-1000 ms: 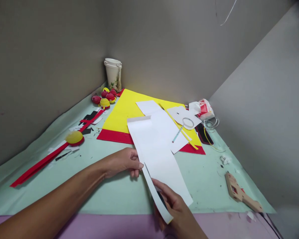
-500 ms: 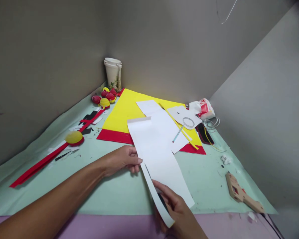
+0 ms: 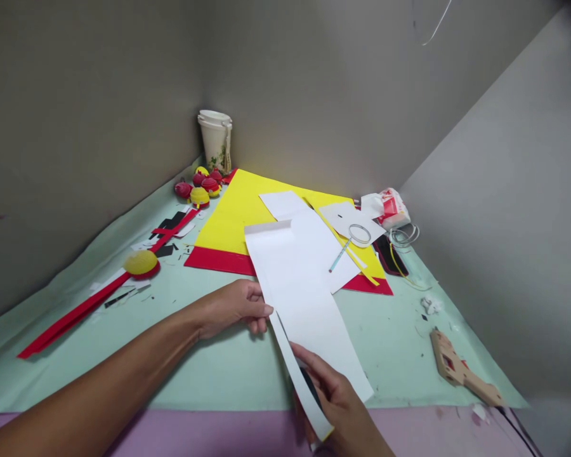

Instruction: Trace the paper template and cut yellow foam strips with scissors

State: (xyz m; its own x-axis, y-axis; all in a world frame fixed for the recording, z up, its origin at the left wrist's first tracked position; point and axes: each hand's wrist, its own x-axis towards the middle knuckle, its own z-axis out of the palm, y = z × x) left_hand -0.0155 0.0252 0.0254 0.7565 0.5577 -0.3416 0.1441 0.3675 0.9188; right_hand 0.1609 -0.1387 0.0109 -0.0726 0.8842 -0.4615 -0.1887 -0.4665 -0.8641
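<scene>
A long white sheet of paper [image 3: 304, 298] lies slanting across the middle, its far end folded up in a narrow flap. My left hand [image 3: 247, 308] pinches the sheet's left edge between thumb and fingers. Lower down, my right hand [image 3: 335, 397] is closed round the black handle of scissors [image 3: 310, 386], mostly hidden by the fingers and paper. A narrow strip [image 3: 297, 374] along the left edge is partly cut from the sheet. It curls toward me over the right hand, and a thin dark gap runs up close to my left thumb.
Yellow card [image 3: 223, 222] over red card [image 3: 214, 259] lies behind the sheet. A pencil [image 3: 340, 255] and tape ring [image 3: 360, 234] rest on white paper. A glue gun [image 3: 461, 368] lies right; red strips [image 3: 76, 317], small red-and-yellow balls [image 3: 200, 197] and a white cup [image 3: 216, 143] are left.
The white sheet has shifted very slightly to the right and its far flap a little upward. Both hands keep nearly the same place and grip.
</scene>
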